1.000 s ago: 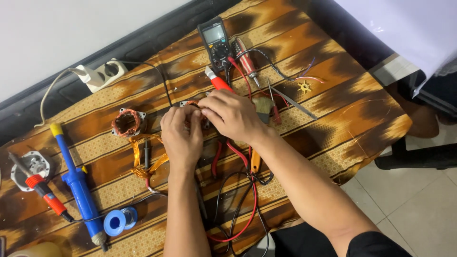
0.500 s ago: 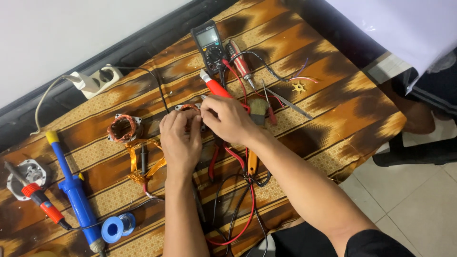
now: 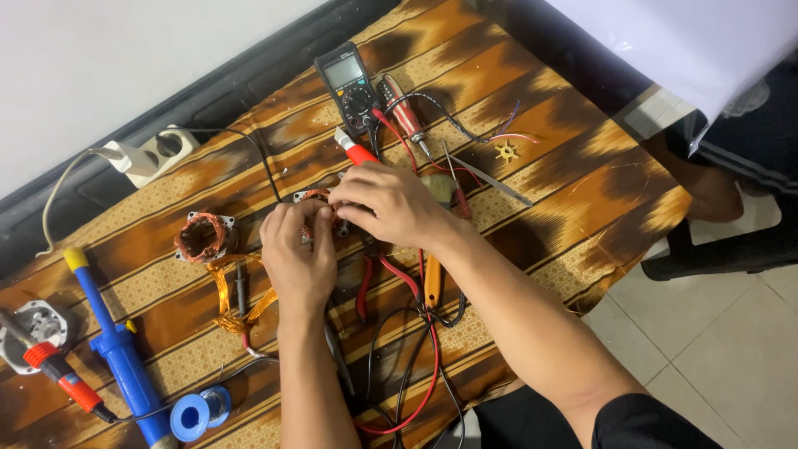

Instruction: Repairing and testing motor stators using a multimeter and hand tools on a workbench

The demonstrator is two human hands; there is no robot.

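While a brown and tan patterned cloth (image 3: 532, 216) fills most of the frame from lower left to upper right, both hands meet at its middle over a small copper-wound motor part (image 3: 320, 202). The right hand (image 3: 389, 204) reaches in from the lower right, its fingers curled and pinching the top of that part. The left hand (image 3: 298, 254) comes up from the bottom edge, fingers closed round the part's lower side, so most of it is hidden.

At the lower left lies a blue desoldering pump (image 3: 116, 349) with a yellow tip, and just left of it a red-handled soldering iron (image 3: 62, 378). A black multimeter (image 3: 349, 83) sits at the upper centre, its red and black leads (image 3: 416, 349) looping down towards the bottom edge. A white power strip (image 3: 154, 151) rests at the upper left by the wall. Left of the hands stands a second wound stator (image 3: 202, 237). A blue solder spool (image 3: 198, 411) lies near the bottom left. A small yellow gear (image 3: 506, 151) sits in the upper right.
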